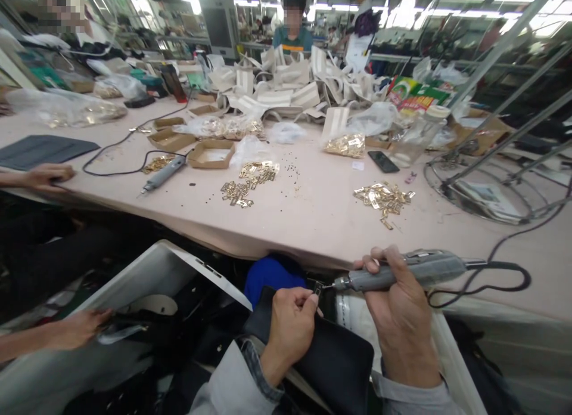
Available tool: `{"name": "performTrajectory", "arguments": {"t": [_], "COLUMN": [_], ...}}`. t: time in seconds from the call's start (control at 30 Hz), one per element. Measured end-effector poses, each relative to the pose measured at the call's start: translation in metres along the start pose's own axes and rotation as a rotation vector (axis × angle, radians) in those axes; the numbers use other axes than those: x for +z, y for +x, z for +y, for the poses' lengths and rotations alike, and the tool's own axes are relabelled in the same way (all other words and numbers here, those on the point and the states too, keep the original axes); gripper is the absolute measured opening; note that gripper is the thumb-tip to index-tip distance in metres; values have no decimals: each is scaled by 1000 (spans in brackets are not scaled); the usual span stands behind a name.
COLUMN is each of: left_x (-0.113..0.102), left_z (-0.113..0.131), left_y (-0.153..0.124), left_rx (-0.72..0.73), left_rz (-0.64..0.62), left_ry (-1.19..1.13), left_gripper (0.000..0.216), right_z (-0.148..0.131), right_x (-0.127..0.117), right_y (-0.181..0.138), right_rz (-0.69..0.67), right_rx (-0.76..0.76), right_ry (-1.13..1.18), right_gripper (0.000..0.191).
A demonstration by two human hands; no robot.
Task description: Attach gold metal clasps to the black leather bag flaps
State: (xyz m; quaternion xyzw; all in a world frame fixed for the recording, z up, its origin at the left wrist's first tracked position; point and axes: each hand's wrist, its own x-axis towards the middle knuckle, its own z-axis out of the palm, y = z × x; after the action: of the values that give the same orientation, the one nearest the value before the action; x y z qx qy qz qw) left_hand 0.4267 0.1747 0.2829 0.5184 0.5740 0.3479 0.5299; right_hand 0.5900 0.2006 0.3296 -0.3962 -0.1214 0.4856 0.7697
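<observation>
In my right hand (402, 307) is a grey electric screwdriver (429, 266), lying almost level, with its cord trailing off to the right. Its thin bit points left and meets, or nearly meets, a small metal fitting (317, 288). My left hand (292, 322) is closed, pinching that fitting between thumb and fingers; what it is fixed to is partly hidden. Below the left hand a black leather-like piece (339, 358) lies across my lap. A pile of gold-coloured metal fittings (384, 197) sits on the table beyond my right hand.
More gold fittings (250, 182) and scattered tiny dark bits lie mid-table. A second electric screwdriver (163, 175) rests left, near cardboard trays (210, 154). A phone (383, 161) and wire stand (482, 188) are right. A co-worker's hand (84, 328) reaches over a white bin (165, 254).
</observation>
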Motion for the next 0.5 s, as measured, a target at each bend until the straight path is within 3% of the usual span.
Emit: {"name": "performTrajectory", "arguments": {"t": [0.5], "left_x": [-1], "left_z": [1], "left_y": [-1], "left_rx": [0], "left_rz": [2], "left_ry": [11], "left_gripper": [35], "right_z": [6], "right_x": [-1], "right_y": [0], "right_rz": [-15], "right_rx": [15], "right_ry": [-4], "right_gripper": [31]}}
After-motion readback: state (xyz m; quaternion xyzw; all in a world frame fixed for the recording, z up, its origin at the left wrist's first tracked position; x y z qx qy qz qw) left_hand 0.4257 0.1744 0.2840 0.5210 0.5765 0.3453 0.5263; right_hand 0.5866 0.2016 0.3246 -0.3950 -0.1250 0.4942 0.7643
